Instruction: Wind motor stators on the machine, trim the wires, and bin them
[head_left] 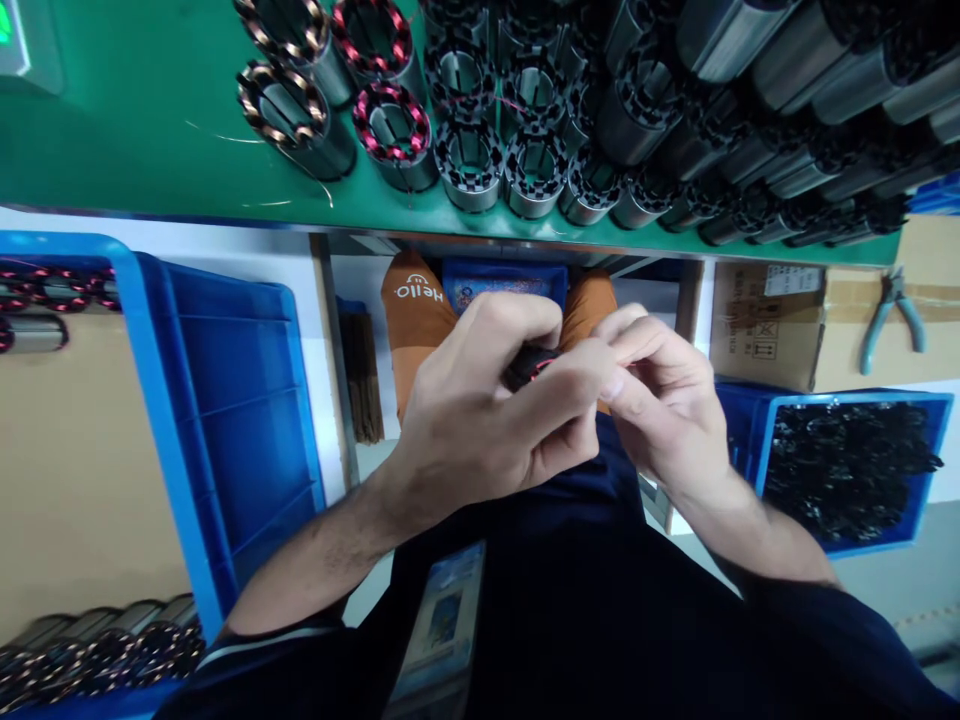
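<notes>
The left hand (480,410) grips a small black part with red wire (528,368); the right hand (671,405) pinches beside it, on what I can't tell.

Moderately bright, cool light; dark shirt in shadow; wide-angle edge distortion, slight blur.

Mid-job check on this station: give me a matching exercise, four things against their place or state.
1. Pliers
2. Left hand
3. Right-side blue bin
4. Green bench

A. Filled with black parts
B. Bears rows of metal cylinders
C. Lying on cardboard
D. Curled around a dark piece

Pairs: 1-C, 2-D, 3-A, 4-B
</notes>
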